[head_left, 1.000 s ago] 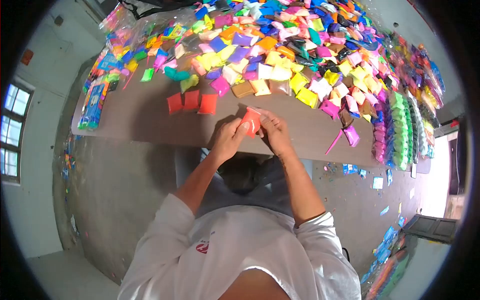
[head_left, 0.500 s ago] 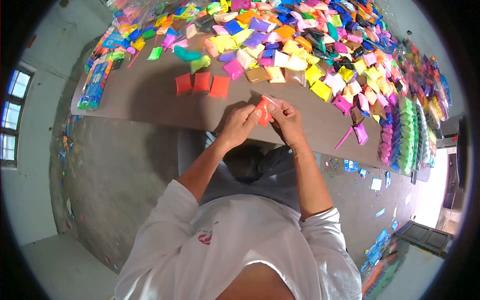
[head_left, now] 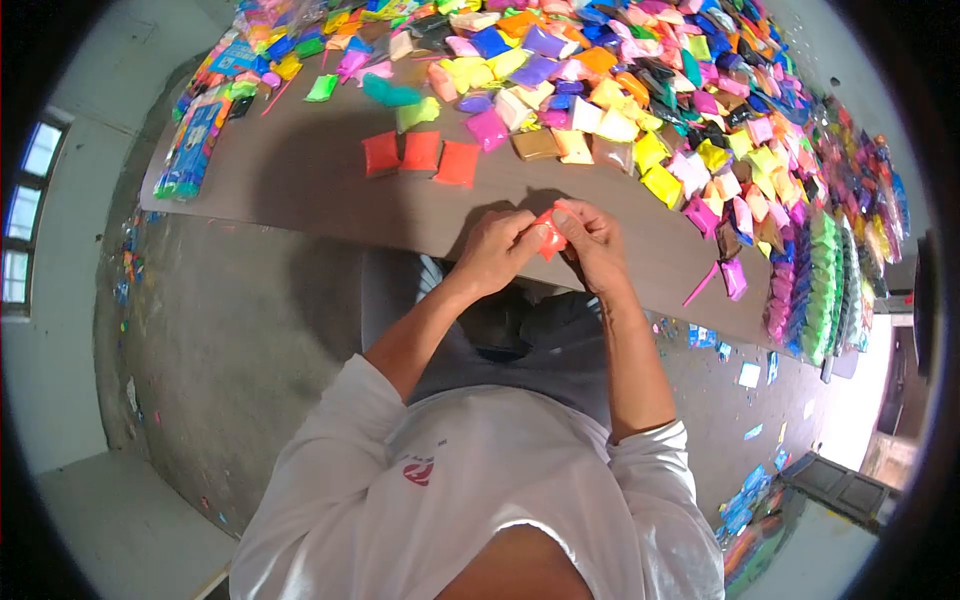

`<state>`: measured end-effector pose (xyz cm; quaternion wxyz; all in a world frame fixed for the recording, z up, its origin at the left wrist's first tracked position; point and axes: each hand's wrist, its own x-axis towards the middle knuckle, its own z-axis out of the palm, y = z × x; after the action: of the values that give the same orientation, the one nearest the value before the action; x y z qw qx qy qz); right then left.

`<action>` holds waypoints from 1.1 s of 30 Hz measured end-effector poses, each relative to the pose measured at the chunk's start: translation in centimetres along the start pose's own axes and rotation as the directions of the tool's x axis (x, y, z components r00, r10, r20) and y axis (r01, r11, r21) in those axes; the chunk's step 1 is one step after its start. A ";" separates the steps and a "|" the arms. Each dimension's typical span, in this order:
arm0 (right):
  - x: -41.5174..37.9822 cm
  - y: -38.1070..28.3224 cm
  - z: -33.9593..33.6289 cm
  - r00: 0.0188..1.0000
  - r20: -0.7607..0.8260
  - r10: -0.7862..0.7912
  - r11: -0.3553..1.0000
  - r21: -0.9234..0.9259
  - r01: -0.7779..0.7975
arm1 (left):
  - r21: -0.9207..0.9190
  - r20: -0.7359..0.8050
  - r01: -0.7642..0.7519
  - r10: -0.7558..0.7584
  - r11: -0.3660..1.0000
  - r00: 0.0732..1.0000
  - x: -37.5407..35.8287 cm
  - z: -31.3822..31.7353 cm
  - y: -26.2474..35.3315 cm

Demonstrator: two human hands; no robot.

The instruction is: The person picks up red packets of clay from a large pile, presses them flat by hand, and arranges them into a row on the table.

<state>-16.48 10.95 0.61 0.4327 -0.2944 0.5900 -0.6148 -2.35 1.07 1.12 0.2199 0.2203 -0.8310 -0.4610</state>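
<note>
Between my two hands, just above the table's near edge, is a small red plastic packet [head_left: 551, 238]. My left hand [head_left: 497, 248] pinches its left side, thumb on top. My right hand [head_left: 592, 243] grips the upper right part with thumb and fingers, covering that corner. On the table ahead and to the left, three flat red packets lie in a row: a left one [head_left: 381, 155], a middle one [head_left: 421, 151] and a right one [head_left: 457, 163]. Past them lies a large heap of similar packets [head_left: 600, 90] in many colours.
The brown table [head_left: 320, 200] runs across in front of me. At its left end lies a blue multi-colour pack [head_left: 195, 145]. Strips of green packets [head_left: 823, 280] stand at the right end. A purple packet with a stick [head_left: 733, 279] lies near the right edge. Blue wrappers [head_left: 745, 500] litter the floor.
The view has shifted slightly. Both hands still hold the red packet, which now looks more crumpled and folded between the fingers. The three red packets on the table stay in place.
</note>
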 end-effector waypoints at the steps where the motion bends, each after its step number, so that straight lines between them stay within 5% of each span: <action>1: 0.0 0.2 -0.1 1.000 -0.006 -0.027 0.999 0.028 0.027 | 0.005 -0.013 0.005 -0.005 1.000 1.000 0.0 0.0 0.0; 10: 0.0 0.1 -0.1 0.996 0.009 -0.092 0.990 0.110 0.091 | -0.065 -0.045 -0.074 0.072 0.995 0.996 -0.1 0.2 -1.2; 13: 0.3 0.4 0.5 0.989 -0.094 -0.117 0.993 -0.021 0.115 | -0.092 -0.095 -0.098 0.089 0.991 0.992 -0.3 -0.2 -1.5; 15: 1.2 1.3 1.6 0.872 -0.202 -0.445 0.884 -0.255 0.392 | -0.044 -0.143 -0.097 0.090 0.994 0.986 -0.7 -1.8 -1.7; 16: 1.3 0.3 2.5 0.873 -0.198 -0.446 0.884 -0.254 0.393 | 0.005 -0.182 -0.097 0.096 0.995 0.979 -1.0 -2.8 -2.0; 18: 1.5 -2.1 4.1 0.784 -0.169 -0.597 0.632 -0.701 0.331 | 0.095 -0.232 -0.054 0.075 0.994 0.970 -1.9 -5.3 -4.3; 19: 2.4 -2.0 4.4 0.782 -0.166 -0.600 0.632 -0.698 0.337 | 0.080 -0.274 -0.028 0.049 0.996 0.961 -2.3 -6.5 -5.4; 21: 4.4 -1.6 5.0 0.513 0.189 -0.837 0.186 -0.784 0.592 | 0.154 -0.365 0.055 0.005 0.987 0.931 -3.1 -9.4 -7.1; 22: 4.6 -1.4 5.4 0.615 0.283 -0.736 0.167 -0.805 0.569 | 0.154 -0.369 0.058 0.003 0.986 0.929 -3.6 -10.5 -7.4; 24: 4.7 -0.7 6.3 0.616 0.375 -0.693 0.116 -0.785 0.609 | 0.123 -0.555 0.203 -0.102 0.972 0.826 -3.7 -12.4 -7.8; 28: 4.8 -0.2 6.1 0.657 0.454 -0.602 0.174 -0.728 0.663 | 0.188 -0.561 0.258 -0.112 0.948 0.820 -3.7 -13.3 -9.2; 30: 5.6 0.3 5.5 0.657 0.451 -0.604 0.217 -0.700 0.680 | 0.426 -0.585 0.189 0.110 0.885 0.804 -3.0 -12.4 -9.5; 33: 6.5 0.6 5.9 0.630 0.469 -0.619 0.180 -0.696 0.695 | 0.595 -0.545 0.213 0.195 0.775 0.815 -2.4 -12.0 -8.8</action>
<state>-14.15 2.56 -0.19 -0.0478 -0.7090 0.6017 -0.3646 7.83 -9.73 -1.11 0.3722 0.4145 -0.8278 -0.0664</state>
